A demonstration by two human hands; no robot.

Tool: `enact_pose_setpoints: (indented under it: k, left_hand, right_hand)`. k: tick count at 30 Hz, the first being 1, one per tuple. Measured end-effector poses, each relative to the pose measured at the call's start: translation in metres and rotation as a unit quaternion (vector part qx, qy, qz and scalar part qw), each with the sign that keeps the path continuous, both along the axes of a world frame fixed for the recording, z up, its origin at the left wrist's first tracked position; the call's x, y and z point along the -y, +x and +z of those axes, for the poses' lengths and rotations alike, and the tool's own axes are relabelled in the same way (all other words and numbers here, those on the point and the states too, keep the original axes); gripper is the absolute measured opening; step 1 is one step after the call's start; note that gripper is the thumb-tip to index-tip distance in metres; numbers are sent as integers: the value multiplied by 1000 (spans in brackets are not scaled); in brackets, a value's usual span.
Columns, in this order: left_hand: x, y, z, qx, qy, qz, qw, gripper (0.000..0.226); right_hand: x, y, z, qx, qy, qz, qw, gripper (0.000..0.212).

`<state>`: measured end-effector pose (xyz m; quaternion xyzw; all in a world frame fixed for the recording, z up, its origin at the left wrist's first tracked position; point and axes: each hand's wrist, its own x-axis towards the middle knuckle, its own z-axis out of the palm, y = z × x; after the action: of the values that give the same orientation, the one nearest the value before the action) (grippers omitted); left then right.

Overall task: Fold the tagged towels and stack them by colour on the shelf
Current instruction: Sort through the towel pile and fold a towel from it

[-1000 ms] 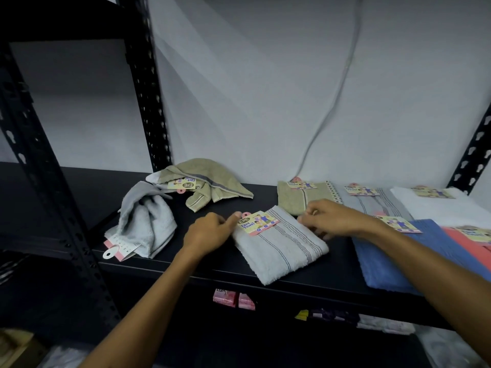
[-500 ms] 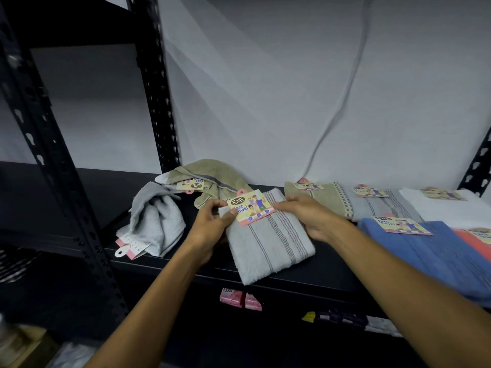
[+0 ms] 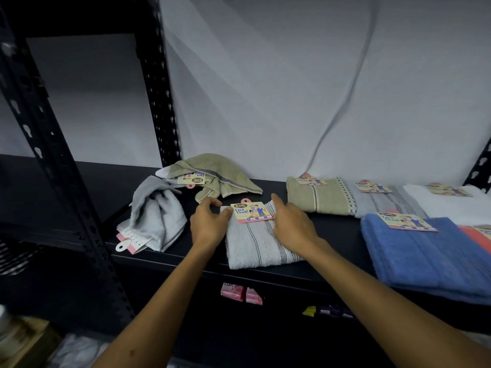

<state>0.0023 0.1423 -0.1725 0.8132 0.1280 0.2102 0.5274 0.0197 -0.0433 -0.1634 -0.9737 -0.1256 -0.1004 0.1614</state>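
Both hands have shifted since a sec ago: the folded grey striped towel [image 3: 255, 240], which half a sec back was tipped up off the shelf [image 3: 332, 235] w/ its tag [image 3: 252, 212] facing the camera, now lies flat again at centre frame, front edge near the shelf lip. Left hand [image 3: 208, 224] sits at the towel's upper-left corner, thumb and fingers curled, pinching that corner just beside the tag. Right hand [image 3: 291, 224] lies over the towel's right edge, fingers fairly straight, pressing rather than gripping; whether any fingertips tuck under the edge, can't tell. So the fold looks done & it's being squared up, prob. before going onto the grey folded towel [image 3: 385, 201] at right, between the tan folded towel [image 3: 316, 196] and the white towel [image 3: 449, 203]. Blue towel [image 3: 425, 256] and a pink towel [image 3: 478, 237] sit lower right. Still unfolded, upper left of the towel: a tan crumpled towel [image 3: 223, 173] and a grey crumpled towel [image 3: 156, 213], so task is approx. mid-way.
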Motion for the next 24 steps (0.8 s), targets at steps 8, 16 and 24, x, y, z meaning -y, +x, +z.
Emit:
enact_pose_setpoints:
  k: [8, 16, 24]
  left_hand:
    - [13, -18, 14, 33, 220, -7, 975, 39]
    - [25, -39, -10, -55, 383, -183, 904, 78]
    - [23, -45, -9, -187, 435, -190, 860, 76]
  right_hand:
    - [5, -6, 7, 130, 37, 101, 986, 30]
    - [10, -3, -7, 15, -4, 172, 985, 30]
    - [14, -15, -11, -126, -101, 110, 981, 74]
